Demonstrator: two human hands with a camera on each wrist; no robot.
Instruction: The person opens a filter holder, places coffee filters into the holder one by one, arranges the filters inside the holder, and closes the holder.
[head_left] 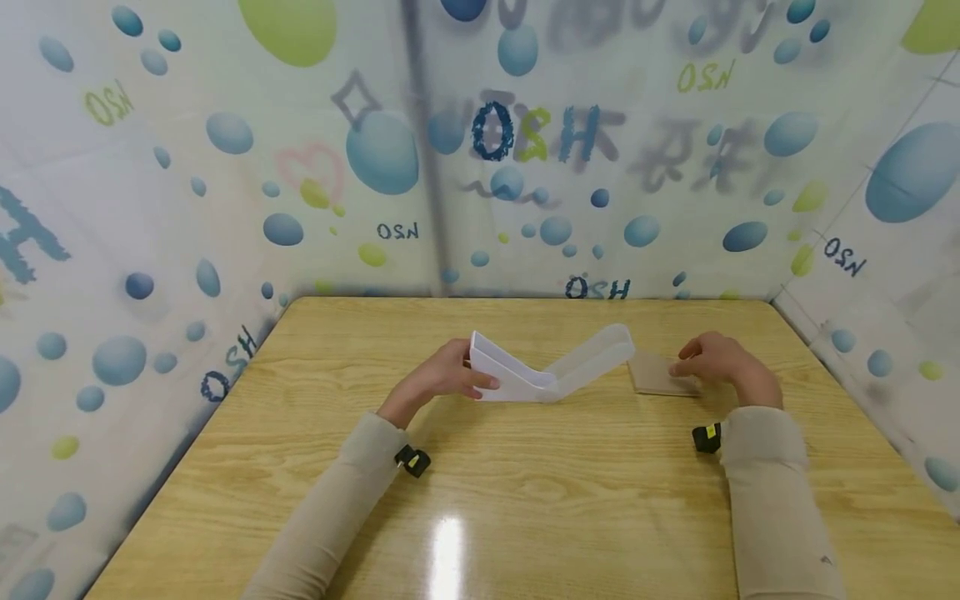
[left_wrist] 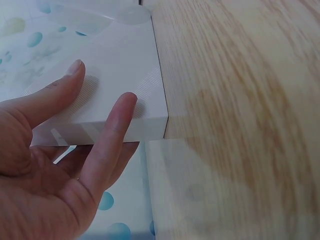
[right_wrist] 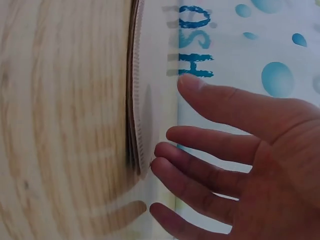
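A white plastic box [head_left: 506,382] stands on the wooden table, its translucent hinged lid [head_left: 592,362] swung up to the right. My left hand [head_left: 450,371] grips the box's left end; in the left wrist view, the thumb and a finger lie along the face of the white box [left_wrist: 117,65]. To the right lies a thin stack of light-brown paper napkins [head_left: 656,377], with an embossed edge visible on the napkins [right_wrist: 142,100] in the right wrist view. My right hand [head_left: 716,358] is at the stack's right end, fingers spread and relaxed, fingertips close to its corner. Whether they touch it I cannot tell.
The wooden table [head_left: 525,500] extends around both arms. A printed fabric backdrop [head_left: 480,217] with blue and green spots rises behind the table and at both sides. Small black devices are worn on the left wrist [head_left: 412,460] and the right wrist [head_left: 707,438].
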